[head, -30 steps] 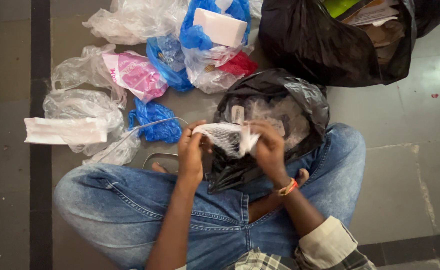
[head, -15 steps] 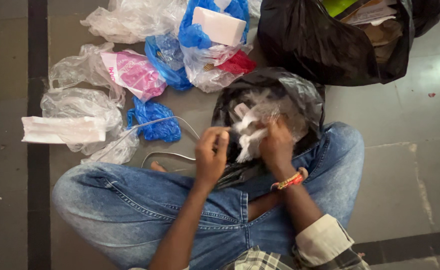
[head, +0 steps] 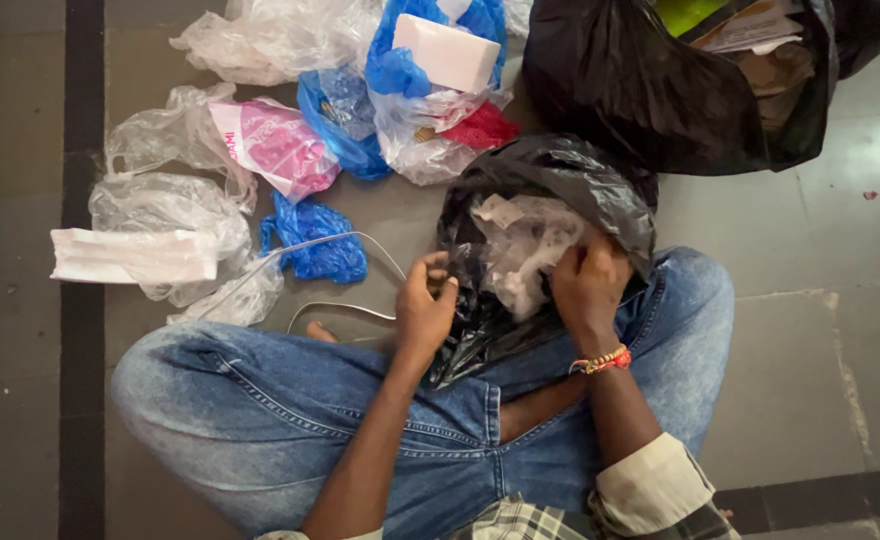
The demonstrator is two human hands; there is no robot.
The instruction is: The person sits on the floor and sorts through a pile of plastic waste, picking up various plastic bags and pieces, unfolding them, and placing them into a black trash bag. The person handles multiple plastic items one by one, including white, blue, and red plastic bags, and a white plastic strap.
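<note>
The left hand (head: 425, 305) was closed on the near left rim of the small black plastic bag (head: 550, 180), thumb and fingers pinching the film so the mouth stayed pulled open. The right hand (head: 590, 285) gripped the opposite rim at the right side of the mouth, its fingers curled over the edge and partly inside; whether they also pinched anything within could not be told. Between the two hands, inside the bag, lay a crumpled wad of white netting and thin clear wrap (head: 520, 250), sitting high near the opening. The bag itself rested in the lap, against the blue jeans (head: 260, 400) of the cross-legged person.

To do this step well, it seemed best to keep both rims taut and well apart, so the wad could be pressed deeper without spilling over the edge, and to hold the thin film gently, since it looked easy to tear.

Farther out, to the left on the tiled floor, lay a blue plastic bag (head: 315, 245), a pink packet (head: 275, 145) and clear crumpled bags (head: 165, 210). At the far right stood a large black bag (head: 650, 90) filled with paper and card.
</note>
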